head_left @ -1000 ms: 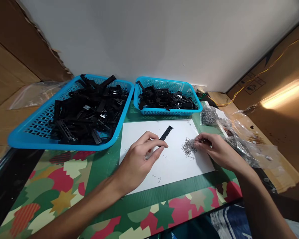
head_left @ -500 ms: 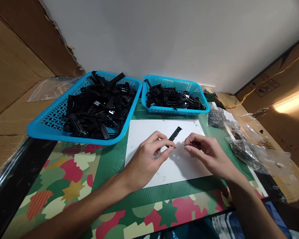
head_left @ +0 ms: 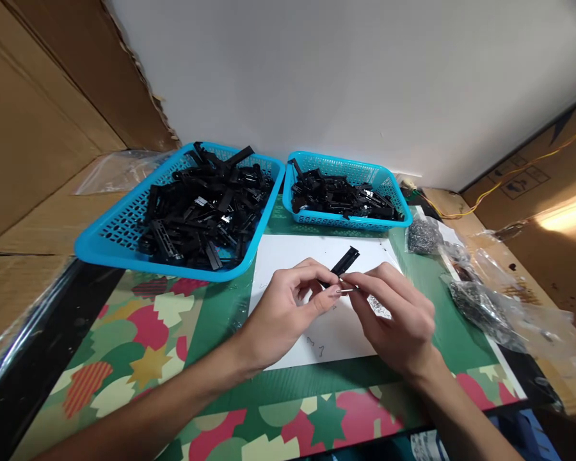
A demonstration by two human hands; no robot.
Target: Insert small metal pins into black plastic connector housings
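Note:
Over a white sheet [head_left: 288, 256], my left hand [head_left: 292, 304] is closed on a black plastic part [head_left: 346, 259], whose far end sticks out past the fingertips. My right hand [head_left: 396, 314] meets it at the near end of the part, fingers pinched. A thin metal pin [head_left: 348, 291] lies between the two hands' fingertips, its right end in my right fingers. Small bent wire pieces [head_left: 321, 350] are scattered on the sheet. The near end of the black part is hidden by my fingers.
Two blue baskets [head_left: 89, 246] [head_left: 350, 222] full of black parts stand behind the sheet. Plastic bags of small metal pieces [head_left: 422, 235] lie at the right. Cardboard and a white wall surround the table, and a yellow cable runs at the right.
My right hand has moved left with the thin pin and now touches my left hand at the black part. The view has shifted slightly, and the part appears turned.

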